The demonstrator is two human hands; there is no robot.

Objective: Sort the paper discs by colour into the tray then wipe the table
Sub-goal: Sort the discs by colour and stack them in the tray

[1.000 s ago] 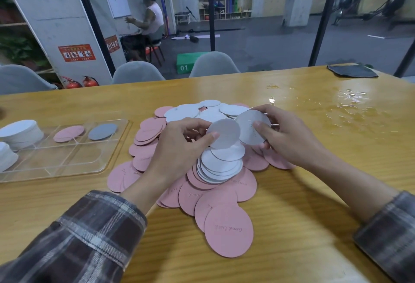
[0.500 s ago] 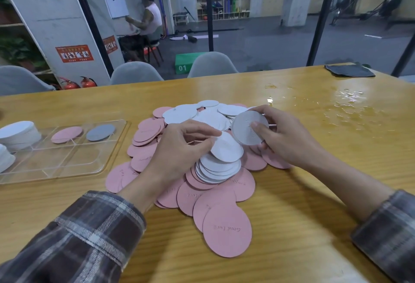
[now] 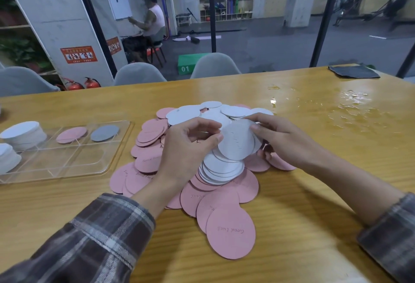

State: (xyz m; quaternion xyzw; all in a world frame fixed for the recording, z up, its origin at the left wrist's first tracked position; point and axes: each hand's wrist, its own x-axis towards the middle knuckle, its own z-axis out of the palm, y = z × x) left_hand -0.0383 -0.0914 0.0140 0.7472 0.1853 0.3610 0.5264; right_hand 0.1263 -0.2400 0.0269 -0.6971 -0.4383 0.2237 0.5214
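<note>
L grip point(image 3: 190, 145) pinching, R grip point(image 3: 283, 141) pinching

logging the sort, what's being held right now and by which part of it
A white disc, by its rim: right grip at its right edge, left grip at its left edge.

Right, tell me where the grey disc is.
In the head view, the grey disc lies in the clear tray on the left, at its far right corner, beside a pink disc.
</note>
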